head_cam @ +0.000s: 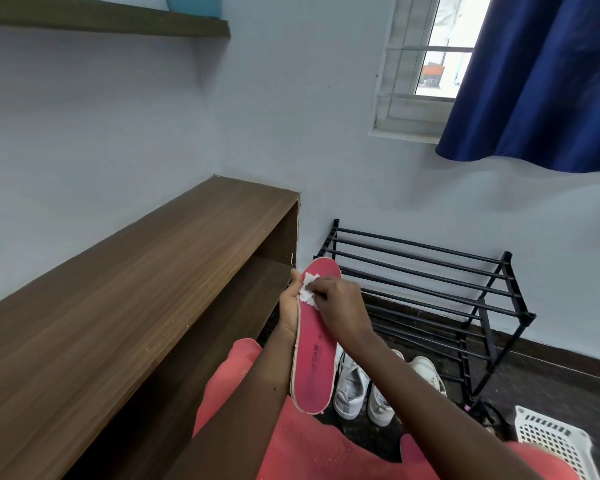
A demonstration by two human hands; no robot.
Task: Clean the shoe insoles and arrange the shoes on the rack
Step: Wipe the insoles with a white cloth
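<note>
My left hand (pixel 289 306) holds a pink insole (pixel 315 344) from underneath along its left edge, toe end pointing away from me. My right hand (pixel 340 306) pinches a small white tissue (pixel 307 292) and presses it on the insole near the toe. Below the insole, white sneakers (pixel 352 386) stand on the dark floor. The black metal shoe rack (pixel 430 271) stands against the wall behind them, its bars bare.
A long wooden bench-shelf (pixel 136 282) runs along the left wall. A white plastic basket (pixel 555 441) sits at the lower right by the rack's leg. A blue curtain (pixel 541 81) hangs over the window. My pink-clad knees fill the bottom.
</note>
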